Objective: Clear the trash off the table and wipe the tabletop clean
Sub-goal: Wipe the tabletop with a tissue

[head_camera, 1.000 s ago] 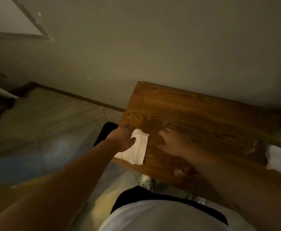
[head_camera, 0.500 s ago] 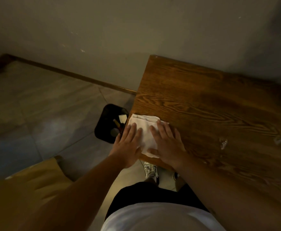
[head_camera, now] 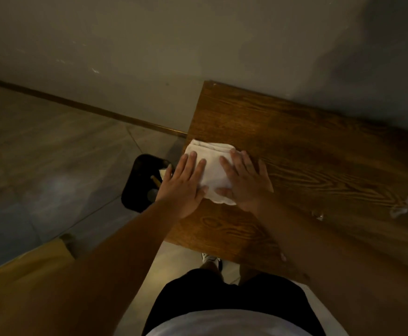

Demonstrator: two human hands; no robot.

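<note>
Overhead, a plain wall (head_camera: 149, 44) meets a tiled floor (head_camera: 40, 154), and the wooden surface (head_camera: 307, 146) butts against it. Below its left edge sits a black bin (head_camera: 137, 187). My left hand (head_camera: 183, 187) and right hand (head_camera: 246, 183) press flat, fingers straight, on the white cloth (head_camera: 212, 170) at that edge. Small scraps (head_camera: 400, 209) lie far right.

one cloth (head_camera: 212, 170), two hands, one bin (head_camera: 140, 185), two scraps
</note>
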